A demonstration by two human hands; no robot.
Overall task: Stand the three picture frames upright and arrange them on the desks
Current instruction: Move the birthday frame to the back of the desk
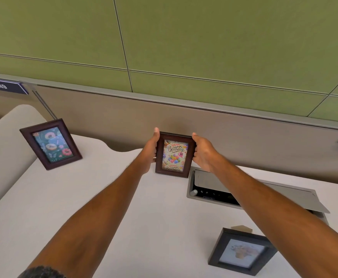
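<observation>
A dark brown birthday frame [173, 155] stands upright at the back middle of the white desk [104, 197], close to the beige partition. My left hand [151, 151] grips its left edge and my right hand [203, 152] grips its right edge. A second brown frame with a doughnut picture [51, 144] stands tilted at the back left. A black frame with a pale picture [241, 251] stands near the front right, partly behind my right forearm.
An open grey cable box [208, 187] is set into the desk right of the birthday frame. The beige partition [244, 137] runs behind the desk, green wall panels above it. A blue "249" sign [2, 86] sits at upper left.
</observation>
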